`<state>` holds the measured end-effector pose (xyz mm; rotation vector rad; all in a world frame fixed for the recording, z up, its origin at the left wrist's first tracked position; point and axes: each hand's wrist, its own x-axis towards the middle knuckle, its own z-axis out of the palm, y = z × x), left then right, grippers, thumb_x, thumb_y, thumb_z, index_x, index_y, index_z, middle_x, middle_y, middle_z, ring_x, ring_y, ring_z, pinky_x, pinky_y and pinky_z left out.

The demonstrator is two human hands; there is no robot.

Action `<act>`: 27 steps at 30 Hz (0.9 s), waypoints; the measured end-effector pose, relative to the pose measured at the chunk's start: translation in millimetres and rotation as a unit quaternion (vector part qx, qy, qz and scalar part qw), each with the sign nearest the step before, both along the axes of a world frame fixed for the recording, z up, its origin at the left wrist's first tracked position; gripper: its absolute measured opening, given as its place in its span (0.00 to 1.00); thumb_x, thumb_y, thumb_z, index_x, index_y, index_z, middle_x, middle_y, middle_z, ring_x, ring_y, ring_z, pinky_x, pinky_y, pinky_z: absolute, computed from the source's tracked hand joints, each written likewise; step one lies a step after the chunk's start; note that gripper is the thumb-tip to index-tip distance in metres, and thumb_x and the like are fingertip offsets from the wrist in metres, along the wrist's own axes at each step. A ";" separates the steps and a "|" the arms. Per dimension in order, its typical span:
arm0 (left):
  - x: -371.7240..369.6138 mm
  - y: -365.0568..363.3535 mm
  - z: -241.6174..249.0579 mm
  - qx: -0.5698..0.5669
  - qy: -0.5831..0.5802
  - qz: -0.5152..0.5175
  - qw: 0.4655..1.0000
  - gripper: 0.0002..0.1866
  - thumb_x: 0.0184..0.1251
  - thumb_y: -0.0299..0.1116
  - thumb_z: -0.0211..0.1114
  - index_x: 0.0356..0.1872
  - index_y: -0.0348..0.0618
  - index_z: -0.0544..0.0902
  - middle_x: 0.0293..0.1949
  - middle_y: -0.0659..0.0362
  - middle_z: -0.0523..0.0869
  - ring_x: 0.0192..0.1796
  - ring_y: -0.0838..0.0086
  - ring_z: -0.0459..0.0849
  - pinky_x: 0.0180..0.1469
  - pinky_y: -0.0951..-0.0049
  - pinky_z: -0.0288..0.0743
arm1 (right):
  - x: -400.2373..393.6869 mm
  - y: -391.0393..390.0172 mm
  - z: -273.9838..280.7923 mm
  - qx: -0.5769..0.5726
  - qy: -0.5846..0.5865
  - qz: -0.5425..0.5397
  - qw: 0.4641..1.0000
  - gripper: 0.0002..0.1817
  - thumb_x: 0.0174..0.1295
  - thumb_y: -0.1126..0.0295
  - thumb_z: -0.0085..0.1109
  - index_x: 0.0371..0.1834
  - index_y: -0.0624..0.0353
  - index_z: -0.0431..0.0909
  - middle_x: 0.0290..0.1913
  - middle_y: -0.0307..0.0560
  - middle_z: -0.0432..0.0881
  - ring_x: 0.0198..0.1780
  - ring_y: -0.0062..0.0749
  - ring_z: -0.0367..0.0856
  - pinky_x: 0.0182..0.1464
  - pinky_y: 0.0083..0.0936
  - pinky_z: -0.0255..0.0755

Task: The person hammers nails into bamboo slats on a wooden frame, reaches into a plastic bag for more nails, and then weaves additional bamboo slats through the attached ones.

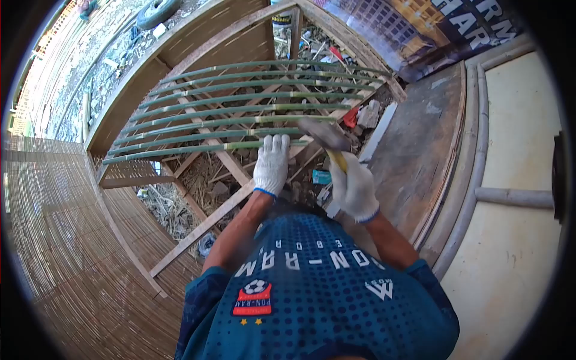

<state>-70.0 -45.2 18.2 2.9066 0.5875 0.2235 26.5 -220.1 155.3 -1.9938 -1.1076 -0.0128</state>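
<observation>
Head view: a hammer [324, 135] is gripped in the right hand [355, 187], white-gloved, with the fingers closed round the yellow handle. Its head, slightly blurred, is seen beside the right end of the nearest strip [240, 146]; whether wood or bamboo is touched by it cannot be told. That strip, green bamboo with paler joints, is covered near its right end by the fingers of the left hand [272, 168], also gloved in white; they are held close together and bent over it, though whether they are closed about it cannot be made out. Beyond it, more green strips [234, 110] are set side by side with gaps between, borne across the beams [234, 170] of a wooden frame. Through the gaps, stony, littered ground [225, 191] is glimpsed, with a blue packet [322, 177] near the right hand and a red scrap [350, 116] farther off. The frame is flanked on the left by a slatted mat [72, 228] and on the right by a worn brown board [420, 157]. A printed banner [414, 33] is shown at upper right, and a tyre [157, 13] at upper left. A blue-green jersey [312, 282] with white lettering is worn by the person.
</observation>
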 end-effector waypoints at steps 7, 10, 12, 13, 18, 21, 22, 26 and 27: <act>-4.9 -4.1 -1.7 -0.017 -0.044 -0.003 0.999 0.24 0.68 0.29 0.60 0.65 0.41 0.73 0.57 0.50 0.76 0.66 0.52 0.74 0.60 0.55 0.78 | 14.0 -4.8 -59.0 -0.283 0.002 -0.046 0.958 0.08 0.72 0.65 0.63 0.46 0.56 0.78 0.29 0.57 0.83 0.32 0.60 0.85 0.31 0.48 0.76; -5.6 -5.2 -7.4 -0.013 -0.031 0.004 0.999 0.24 0.69 0.30 0.59 0.66 0.40 0.72 0.58 0.50 0.76 0.67 0.52 0.74 0.61 0.55 0.78 | -3.9 3.2 -17.1 -0.056 -0.010 -0.038 0.998 0.09 0.72 0.65 0.64 0.40 0.56 0.76 0.28 0.56 0.83 0.30 0.60 0.84 0.31 0.48 0.75; 7.8 7.3 -7.9 0.004 -0.022 0.006 1.000 0.24 0.69 0.30 0.59 0.66 0.40 0.72 0.58 0.50 0.77 0.68 0.52 0.75 0.62 0.55 0.79 | 4.1 -13.0 -31.7 -0.057 -0.035 0.049 0.997 0.10 0.71 0.65 0.65 0.38 0.56 0.74 0.28 0.54 0.84 0.30 0.60 0.84 0.31 0.48 0.75; 4.2 5.8 -8.6 -0.002 -0.021 0.007 1.000 0.24 0.69 0.30 0.59 0.66 0.40 0.72 0.58 0.50 0.77 0.68 0.52 0.75 0.62 0.55 0.79 | 4.6 -10.8 -39.4 -0.063 -0.057 0.041 0.996 0.10 0.72 0.64 0.64 0.39 0.56 0.74 0.28 0.55 0.83 0.29 0.60 0.84 0.31 0.49 0.75; 5.7 2.7 -10.0 0.005 -0.047 -0.006 0.999 0.23 0.69 0.30 0.59 0.65 0.40 0.73 0.58 0.50 0.77 0.67 0.53 0.76 0.62 0.56 0.79 | 11.9 -9.2 -83.6 -0.218 -0.023 -0.076 0.973 0.13 0.77 0.61 0.57 0.41 0.60 0.73 0.24 0.62 0.81 0.28 0.64 0.84 0.29 0.57 0.75; 5.1 8.1 -2.4 0.029 -0.018 -0.015 0.999 0.24 0.67 0.29 0.60 0.65 0.41 0.73 0.58 0.51 0.77 0.66 0.54 0.75 0.60 0.57 0.79 | -5.5 5.6 -29.8 -0.026 0.015 -0.084 0.996 0.12 0.78 0.61 0.57 0.42 0.60 0.74 0.25 0.61 0.80 0.30 0.63 0.85 0.31 0.54 0.75; 5.4 8.1 -1.0 0.014 -0.049 -0.012 0.999 0.24 0.67 0.28 0.60 0.65 0.41 0.73 0.58 0.51 0.77 0.66 0.55 0.75 0.58 0.58 0.79 | -6.1 5.9 -38.2 0.072 -0.014 -0.078 0.994 0.11 0.78 0.62 0.57 0.43 0.59 0.75 0.25 0.60 0.80 0.31 0.63 0.84 0.31 0.54 0.74; 7.2 9.3 -8.3 -0.020 -0.009 -0.012 1.000 0.25 0.67 0.29 0.60 0.66 0.41 0.73 0.58 0.50 0.77 0.65 0.54 0.76 0.58 0.58 0.79 | 0.7 -10.5 -104.4 -0.282 0.043 -0.081 0.955 0.14 0.78 0.58 0.55 0.45 0.59 0.74 0.25 0.65 0.82 0.31 0.68 0.85 0.33 0.60 0.75; -3.0 2.4 -10.8 -0.012 -0.016 -0.015 1.000 0.25 0.66 0.29 0.60 0.66 0.41 0.73 0.58 0.50 0.77 0.65 0.54 0.76 0.58 0.58 0.79 | -9.2 -19.1 -103.2 -0.265 0.040 -0.097 0.959 0.15 0.78 0.57 0.54 0.46 0.60 0.74 0.25 0.66 0.82 0.31 0.68 0.85 0.33 0.61 0.76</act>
